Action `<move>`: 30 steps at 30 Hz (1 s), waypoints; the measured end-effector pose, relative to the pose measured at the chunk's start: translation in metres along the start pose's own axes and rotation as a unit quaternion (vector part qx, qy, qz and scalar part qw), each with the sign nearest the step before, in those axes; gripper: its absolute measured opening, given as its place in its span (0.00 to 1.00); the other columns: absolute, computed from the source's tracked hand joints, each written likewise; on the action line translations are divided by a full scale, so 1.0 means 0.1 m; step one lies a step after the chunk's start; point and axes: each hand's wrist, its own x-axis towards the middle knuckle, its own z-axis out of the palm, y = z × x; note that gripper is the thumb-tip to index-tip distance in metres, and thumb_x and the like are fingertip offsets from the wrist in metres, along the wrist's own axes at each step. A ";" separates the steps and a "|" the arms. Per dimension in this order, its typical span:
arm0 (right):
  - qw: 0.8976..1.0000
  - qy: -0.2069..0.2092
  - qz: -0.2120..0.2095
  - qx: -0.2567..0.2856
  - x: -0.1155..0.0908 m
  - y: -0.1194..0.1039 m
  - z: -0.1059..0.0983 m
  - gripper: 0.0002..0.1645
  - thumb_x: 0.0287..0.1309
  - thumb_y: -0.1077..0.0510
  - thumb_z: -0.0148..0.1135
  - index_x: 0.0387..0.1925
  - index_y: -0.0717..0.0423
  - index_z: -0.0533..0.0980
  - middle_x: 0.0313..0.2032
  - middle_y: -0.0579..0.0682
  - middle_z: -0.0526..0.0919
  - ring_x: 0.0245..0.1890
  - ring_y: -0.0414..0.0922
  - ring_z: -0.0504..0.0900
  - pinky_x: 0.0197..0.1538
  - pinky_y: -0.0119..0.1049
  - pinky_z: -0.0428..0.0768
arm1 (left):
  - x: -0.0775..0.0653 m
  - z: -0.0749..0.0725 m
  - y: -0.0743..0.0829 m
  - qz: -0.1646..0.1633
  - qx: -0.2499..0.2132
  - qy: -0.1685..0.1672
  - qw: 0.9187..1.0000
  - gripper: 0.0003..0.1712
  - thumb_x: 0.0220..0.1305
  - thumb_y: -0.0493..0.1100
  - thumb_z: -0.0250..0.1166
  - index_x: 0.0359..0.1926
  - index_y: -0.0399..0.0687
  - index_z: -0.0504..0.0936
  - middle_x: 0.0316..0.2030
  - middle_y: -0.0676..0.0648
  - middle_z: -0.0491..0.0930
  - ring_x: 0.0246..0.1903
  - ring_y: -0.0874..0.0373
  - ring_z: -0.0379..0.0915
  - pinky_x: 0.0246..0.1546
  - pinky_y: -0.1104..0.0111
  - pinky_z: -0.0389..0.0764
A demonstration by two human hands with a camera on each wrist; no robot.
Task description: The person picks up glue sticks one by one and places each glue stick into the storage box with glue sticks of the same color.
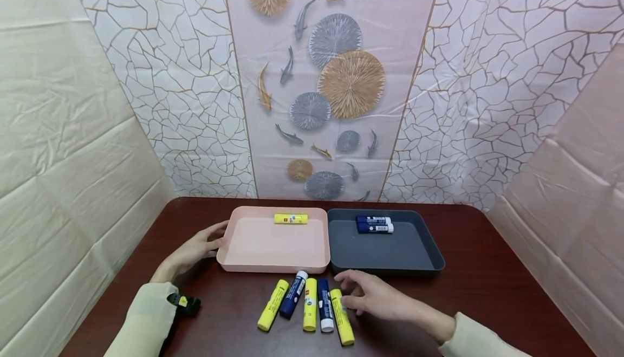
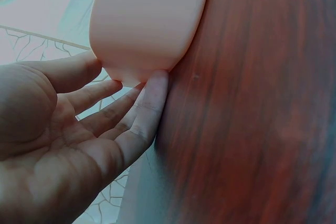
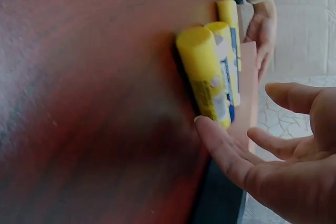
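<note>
Left hand (image 1: pixel 192 248), fingers extended, touches pink rectangular plastic tray (image 1: pixel 273 246); right hand (image 1: pixel 374 295), relaxed, empty, near rightmost yellow plastic tube (image 1: pixel 343 320). We fear a nudge rolling it.

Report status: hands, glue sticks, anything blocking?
Left hand touching pink tray. Right hand empty, beside rightmost yellow stick. Five sticks on table, three in trays. No obstruction visible.

Head view: label on the middle yellow stick (image 1: pixel 309 304) too small to read; left sleeve (image 1: pixel 143 319) cut off at bottom. Left wrist: pink tray (image 2: pixel 149 14) cropped at top. Right wrist: table (image 3: pixel 94 103) blurred.
</note>
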 end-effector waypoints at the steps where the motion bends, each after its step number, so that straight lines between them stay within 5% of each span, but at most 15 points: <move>1: 1.000 -0.007 -0.002 -0.007 0.02 0.06 0.01 0.29 0.72 0.56 0.65 0.68 0.63 0.71 0.53 0.55 0.78 0.40 0.47 0.82 0.40 0.44 0.86 | 0.00 0.00 0.00 -0.003 0.001 0.001 1.000 0.38 0.82 0.43 0.54 0.83 0.43 0.49 0.76 0.32 0.56 0.67 0.39 0.68 0.63 0.49 0.77; 9: 0.996 -0.011 -0.040 -0.085 0.23 0.55 0.09 0.43 0.64 0.37 0.70 0.71 0.55 0.68 0.54 0.51 0.75 0.41 0.40 0.80 0.41 0.37 0.82 | -0.01 0.01 0.01 -0.005 0.005 0.003 1.000 0.38 0.81 0.44 0.56 0.83 0.44 0.51 0.77 0.32 0.56 0.68 0.38 0.66 0.63 0.48 0.77; 14: 0.991 0.004 -0.062 -0.114 0.20 0.47 0.15 0.47 0.61 0.36 0.73 0.70 0.59 0.68 0.53 0.51 0.73 0.40 0.40 0.76 0.40 0.33 0.79 | -0.01 0.00 0.01 -0.001 0.005 0.002 1.000 0.38 0.81 0.44 0.56 0.83 0.44 0.51 0.77 0.32 0.56 0.68 0.38 0.66 0.63 0.48 0.76; 21: 0.988 0.035 -0.028 -0.149 0.04 0.09 0.23 0.40 0.56 0.49 0.79 0.65 0.62 0.74 0.52 0.51 0.74 0.47 0.47 0.74 0.49 0.44 0.77 | 0.00 0.01 0.01 -0.005 0.003 0.001 1.000 0.38 0.81 0.43 0.55 0.83 0.44 0.50 0.77 0.32 0.55 0.69 0.38 0.65 0.64 0.47 0.75; 30: 0.984 0.032 0.031 -0.175 0.04 0.00 0.17 0.35 0.53 0.66 0.77 0.63 0.57 0.75 0.49 0.52 0.74 0.45 0.49 0.74 0.47 0.51 0.79 | 0.01 0.01 0.00 0.000 0.005 0.002 1.000 0.37 0.81 0.42 0.54 0.83 0.42 0.50 0.73 0.31 0.60 0.66 0.40 0.69 0.62 0.50 0.78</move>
